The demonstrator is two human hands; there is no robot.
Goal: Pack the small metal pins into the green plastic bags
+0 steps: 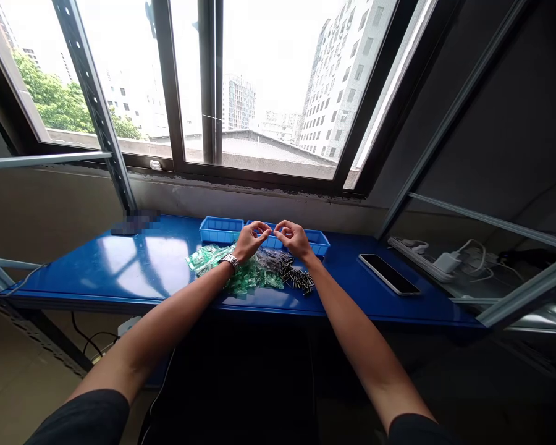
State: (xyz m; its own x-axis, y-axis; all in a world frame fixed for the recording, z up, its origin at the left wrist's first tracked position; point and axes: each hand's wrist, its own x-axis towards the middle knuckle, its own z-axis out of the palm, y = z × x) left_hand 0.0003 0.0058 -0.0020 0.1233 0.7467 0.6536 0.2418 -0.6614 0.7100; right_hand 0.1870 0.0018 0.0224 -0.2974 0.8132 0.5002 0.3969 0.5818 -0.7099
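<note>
My left hand (251, 241), with a metal watch (231, 260) on its wrist, is closed in a pinch above the desk. Facing it a short way off, my right hand (294, 238) is pinched too. The fingertips almost meet, and anything between them is too small to make out. Beneath the hands lies a heap of green-printed small packets (208, 256). Beside them are greyish clear pieces (271, 258) and a pile of thin dark screw-like pieces (297, 279). Just behind the hands stand a blue bin (221, 232) and further blue bins (317, 241), partly covered by my fingers.
The blue desk (352, 296) runs along a wall under a window. A phone (389, 274) lies to the right, near a power strip (421, 258) with a white charger (447, 262). A blurred dark object (136, 222) sits at the back left. Metal shelf posts (92, 93) frame the sides.
</note>
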